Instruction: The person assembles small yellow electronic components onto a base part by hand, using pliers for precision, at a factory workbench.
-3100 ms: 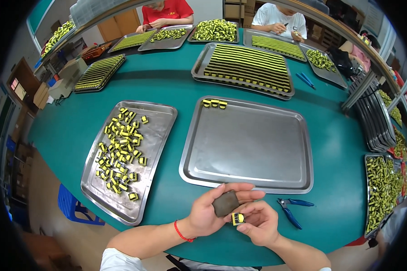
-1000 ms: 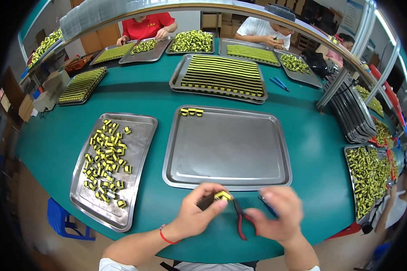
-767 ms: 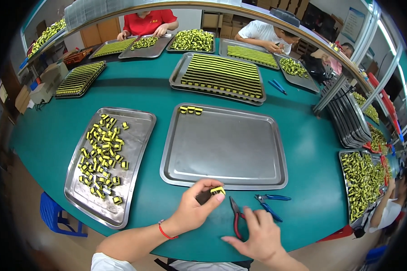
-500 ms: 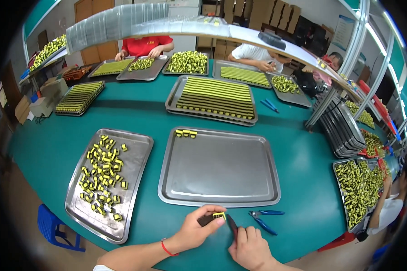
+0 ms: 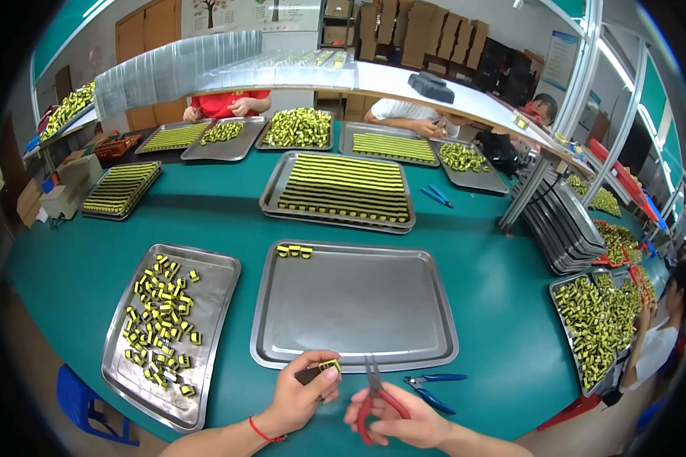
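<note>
Yellow-black electronic component: pinched in your left hand, beside dark block. Right hand's fingers curled round needle-nose pliers. Steady component; keep plier tips clear of left fingertips.

My green tabletop carried a left metal tray, a right metal tray, blue-handled wire cutters near that, stacked trays beyond, and 1 more blue-handled tool.
</note>
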Demonstrator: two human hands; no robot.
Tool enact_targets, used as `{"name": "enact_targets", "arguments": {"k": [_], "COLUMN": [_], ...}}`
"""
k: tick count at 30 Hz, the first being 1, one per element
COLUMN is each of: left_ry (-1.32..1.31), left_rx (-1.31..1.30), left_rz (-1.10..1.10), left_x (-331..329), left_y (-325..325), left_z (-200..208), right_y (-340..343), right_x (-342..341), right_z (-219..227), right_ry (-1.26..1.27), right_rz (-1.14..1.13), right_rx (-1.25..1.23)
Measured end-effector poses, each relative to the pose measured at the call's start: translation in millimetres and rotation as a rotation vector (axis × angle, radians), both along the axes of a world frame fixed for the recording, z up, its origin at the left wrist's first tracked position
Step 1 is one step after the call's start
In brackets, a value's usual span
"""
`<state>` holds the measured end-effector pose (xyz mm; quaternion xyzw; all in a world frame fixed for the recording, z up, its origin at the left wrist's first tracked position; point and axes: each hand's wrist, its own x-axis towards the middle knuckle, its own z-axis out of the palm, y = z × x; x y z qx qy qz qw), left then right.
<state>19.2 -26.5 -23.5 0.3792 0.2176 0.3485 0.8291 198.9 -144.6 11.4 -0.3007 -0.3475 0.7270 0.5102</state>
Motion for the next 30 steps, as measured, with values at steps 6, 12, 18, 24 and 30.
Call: {"name": "enact_targets", "arguments": {"k": [6,12,18,24,30], "left_ry": [0.075,0.247,0.411,0.414,0.417], "left_rx": [-0.007,0.193,0.36,0.491,0.602], "left_rz": [-0.014,0.049,0.118,0.118,0.165], "left_x": [-10,-7,-7,-4,-5], "left_y": [6,2,-3,-4,-3], "left_z": [-1,-2,-7,0,3], "right_y": [37,21,19,18,14], "right_x": [-20,-14,-20,-14,-9], "right_z": [-15,-34,-33,-37,-59], "right_ry": [-0.086,-0.045,0.153,0.393,0.342], "right_rz": [0.016,0.064,0.092,0.15,0.203], "right_rx": [0.015,0.045,0.075,-0.042,-0.057]}}
